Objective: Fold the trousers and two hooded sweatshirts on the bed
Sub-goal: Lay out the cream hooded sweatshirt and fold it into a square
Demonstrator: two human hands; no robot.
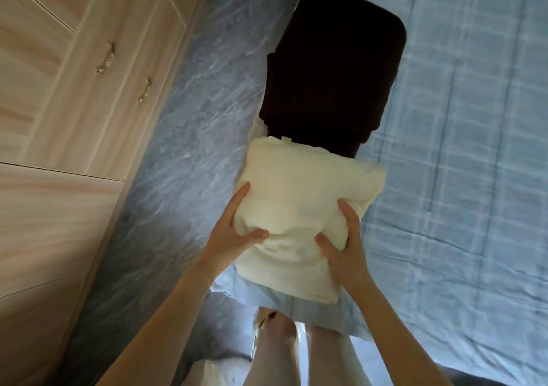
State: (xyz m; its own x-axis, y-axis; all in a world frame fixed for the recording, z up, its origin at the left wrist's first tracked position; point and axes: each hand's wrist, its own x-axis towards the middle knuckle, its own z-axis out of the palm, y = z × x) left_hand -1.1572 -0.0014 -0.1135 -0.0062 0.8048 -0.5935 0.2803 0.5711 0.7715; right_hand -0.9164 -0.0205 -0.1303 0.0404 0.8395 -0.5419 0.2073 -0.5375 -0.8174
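Note:
A folded cream sweatshirt [302,195] lies at the near corner of the bed [462,148], which has a pale blue checked cover. My left hand [234,228] grips the sweatshirt's left side, thumb on top and fingers along its edge. My right hand [341,237] grips its right side the same way. Just beyond it lies a folded dark brown garment [332,68], its near edge overlapping the cream one. I cannot tell which garment is the trousers.
A light wood wardrobe [59,118] with two metal handles [105,59] stands on the left. Blue-grey marbled floor [184,112] runs between it and the bed. My legs and feet [284,353] show below the bed corner.

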